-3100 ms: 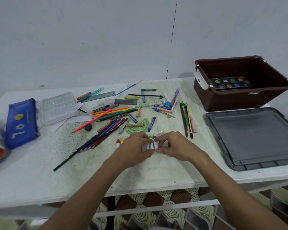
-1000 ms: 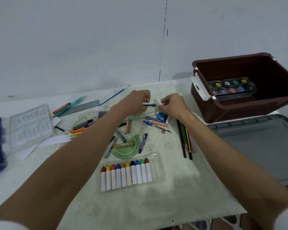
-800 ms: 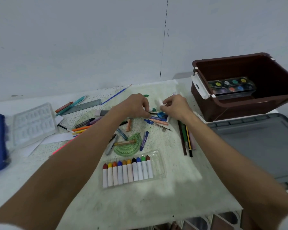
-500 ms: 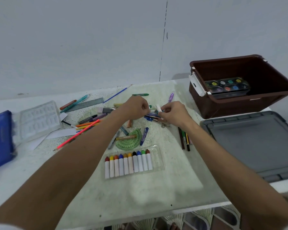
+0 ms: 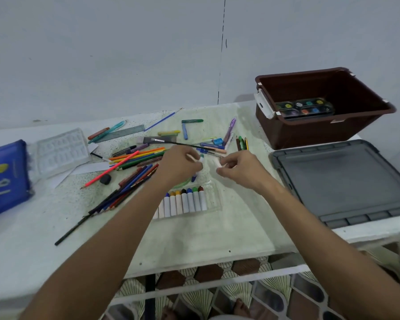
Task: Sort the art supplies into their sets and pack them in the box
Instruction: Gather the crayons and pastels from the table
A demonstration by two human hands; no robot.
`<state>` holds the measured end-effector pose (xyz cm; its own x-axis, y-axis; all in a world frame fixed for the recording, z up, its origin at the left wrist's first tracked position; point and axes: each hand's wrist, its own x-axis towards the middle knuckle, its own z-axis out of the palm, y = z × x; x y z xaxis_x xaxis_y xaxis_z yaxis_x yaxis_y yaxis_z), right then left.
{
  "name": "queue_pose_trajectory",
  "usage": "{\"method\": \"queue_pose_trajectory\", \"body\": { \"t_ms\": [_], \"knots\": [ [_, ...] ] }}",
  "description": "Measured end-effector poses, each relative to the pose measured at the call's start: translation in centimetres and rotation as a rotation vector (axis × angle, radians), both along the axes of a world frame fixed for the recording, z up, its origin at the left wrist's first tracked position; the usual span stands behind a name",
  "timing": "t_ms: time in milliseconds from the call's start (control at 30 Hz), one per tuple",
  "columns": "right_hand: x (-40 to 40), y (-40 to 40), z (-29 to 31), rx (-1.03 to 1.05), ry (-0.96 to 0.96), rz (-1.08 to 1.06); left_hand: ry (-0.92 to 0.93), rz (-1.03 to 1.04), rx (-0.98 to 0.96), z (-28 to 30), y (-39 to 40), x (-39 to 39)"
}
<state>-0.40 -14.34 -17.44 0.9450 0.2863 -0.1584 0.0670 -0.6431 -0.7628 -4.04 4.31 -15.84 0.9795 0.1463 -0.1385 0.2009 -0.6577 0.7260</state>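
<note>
Here the left hand [image 5: 179, 163] pinches a white crayon [image 5: 201, 160] with a green tip, while the right hand [image 5: 241, 168] pinches another small white piece [image 5: 217, 163], the two held just apart above the counter [image 5: 206, 234]. Just below both hands lies the crayon tray [image 5: 186, 200]. Up and right of the right hand stands the brown box [image 5: 321, 107], paint palette [image 5: 304, 108] inside.

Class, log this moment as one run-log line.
left hand: pinches white crayon | right hand: pinches white crayon | crayon tray: on table | box: open
</note>
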Motion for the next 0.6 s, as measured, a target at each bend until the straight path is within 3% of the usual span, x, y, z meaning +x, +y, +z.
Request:
{"method": "queue_pose_trajectory", "body": {
  "t_ms": [133,433,600],
  "knots": [
    [-3.7,-1.2,0.0,-0.027,0.035,0.078,0.134,0.067,-0.221,0.0,-1.0,-5.1],
    [-5.0,-0.8,-1.2,-0.031,0.010,0.147,0.098,0.154,-0.226,-1.6,-2.4,-6.4],
    [-4.5,0.0,-1.8,-0.059,-0.006,0.149,0.039,0.161,-0.132,-2.2,-3.6,-6.5]
  ]
}}
